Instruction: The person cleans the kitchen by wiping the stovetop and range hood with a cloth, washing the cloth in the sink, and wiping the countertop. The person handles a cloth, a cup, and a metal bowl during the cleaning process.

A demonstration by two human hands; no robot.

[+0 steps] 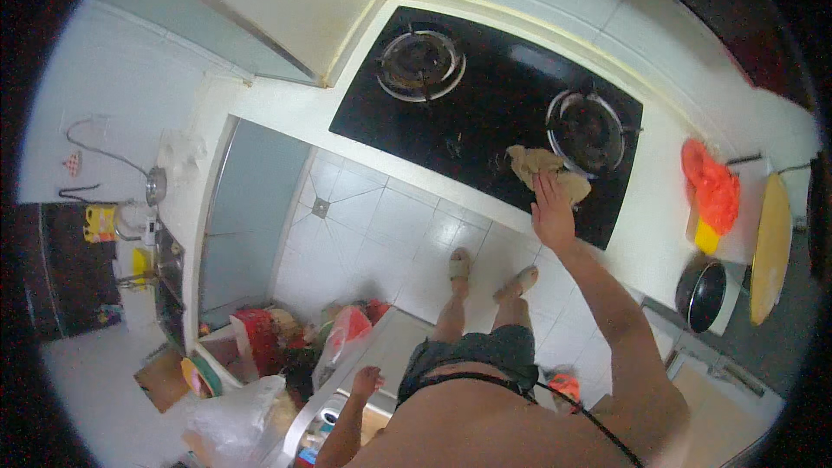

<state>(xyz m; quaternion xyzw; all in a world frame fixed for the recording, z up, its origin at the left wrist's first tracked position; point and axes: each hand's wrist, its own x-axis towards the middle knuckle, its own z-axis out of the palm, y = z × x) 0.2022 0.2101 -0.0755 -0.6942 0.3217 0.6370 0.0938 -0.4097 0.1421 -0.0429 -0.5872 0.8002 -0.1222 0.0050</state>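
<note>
My right hand [552, 211] lies flat, fingers extended, on a crumpled tan cloth [549, 172]. The cloth rests on the black glass top of a two-burner gas hob [481, 110], beside the front edge of the right burner [585, 133]. Further left on the hob sits the other round burner [421, 65]. My left hand [368, 382] hangs low at my left side, its fingers loosely curled, touching nothing that I can make out.
On the counter to the right are a red plastic bag [712, 188], a black pan [702, 292] and an upright yellowish board [771, 250]. Plastic bags [240, 419] and boxes crowd the lower left. A sink faucet [107, 143] stands at far left.
</note>
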